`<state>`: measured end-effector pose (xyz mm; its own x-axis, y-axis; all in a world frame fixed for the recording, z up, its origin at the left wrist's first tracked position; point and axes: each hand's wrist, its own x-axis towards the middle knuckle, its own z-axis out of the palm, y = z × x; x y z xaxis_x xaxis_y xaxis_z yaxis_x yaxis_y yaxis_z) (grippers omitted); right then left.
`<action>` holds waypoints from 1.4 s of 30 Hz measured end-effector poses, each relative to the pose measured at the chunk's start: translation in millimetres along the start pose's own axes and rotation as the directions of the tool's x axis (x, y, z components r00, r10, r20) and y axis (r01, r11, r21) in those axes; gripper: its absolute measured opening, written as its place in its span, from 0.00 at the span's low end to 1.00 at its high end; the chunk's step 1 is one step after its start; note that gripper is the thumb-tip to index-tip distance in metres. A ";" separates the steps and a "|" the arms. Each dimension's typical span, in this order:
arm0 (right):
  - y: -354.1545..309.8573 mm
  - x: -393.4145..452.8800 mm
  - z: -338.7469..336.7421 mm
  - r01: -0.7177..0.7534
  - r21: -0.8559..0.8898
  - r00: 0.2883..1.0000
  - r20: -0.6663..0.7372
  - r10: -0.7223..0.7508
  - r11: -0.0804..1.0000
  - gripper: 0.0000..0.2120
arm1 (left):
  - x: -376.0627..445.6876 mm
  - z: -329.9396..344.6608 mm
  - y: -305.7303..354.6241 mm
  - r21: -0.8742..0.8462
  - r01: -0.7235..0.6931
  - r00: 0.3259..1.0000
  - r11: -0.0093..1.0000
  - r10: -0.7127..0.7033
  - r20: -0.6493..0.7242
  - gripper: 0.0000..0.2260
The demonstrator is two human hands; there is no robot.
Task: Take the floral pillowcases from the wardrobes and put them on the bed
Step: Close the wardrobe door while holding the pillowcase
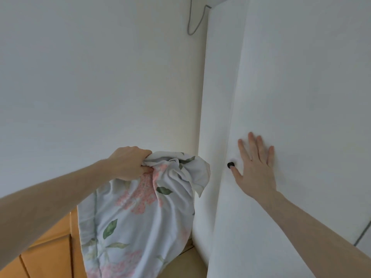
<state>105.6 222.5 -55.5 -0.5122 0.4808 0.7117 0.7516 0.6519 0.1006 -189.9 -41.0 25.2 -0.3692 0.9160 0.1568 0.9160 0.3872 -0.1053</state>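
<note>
My left hand point(128, 164) grips a bunched corner of a floral pillowcase point(138, 223), white with pink blooms and green leaves, which hangs down from my fist at lower centre. The white wardrobe door point(301, 97) fills the right side. My right hand point(256, 167) lies flat on that door with straight fingers, its thumb touching the small black knob point(230, 164). The wardrobe's inside is hidden and no bed is in view.
A plain white wall point(90, 77) fills the left and centre. A grey cable point(193, 23) hangs down the wall at the top. Orange-brown wooden cabinet fronts point(50, 255) show at the lower left, behind the hanging pillowcase.
</note>
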 end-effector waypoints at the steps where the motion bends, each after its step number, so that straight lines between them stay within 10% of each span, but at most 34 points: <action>1: 7.1 0.5 11.7 -0.031 -0.018 0.999 0.037 0.031 0.999 0.40 | 6.9 2.8 -4.1 -0.012 -0.002 1.000 1.000 0.002 0.001 0.10; 24: 90.9 5.6 107.6 0.010 -0.221 0.996 0.086 0.009 0.975 0.42 | 109.8 41.9 39.7 -0.088 -0.043 0.999 0.995 0.045 0.010 0.11; 42: 73.4 -12.9 148.8 -0.098 0.434 0.974 0.225 -0.003 0.895 0.35 | 17.3 51.5 81.6 -0.218 0.381 0.924 0.898 -0.380 0.049 0.12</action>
<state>105.6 351.4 -160.8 -0.5949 0.5985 0.5366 0.5425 0.7915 -0.2813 -129.6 11.9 -31.3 -0.6971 0.7038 0.1371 0.7162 0.6745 0.1792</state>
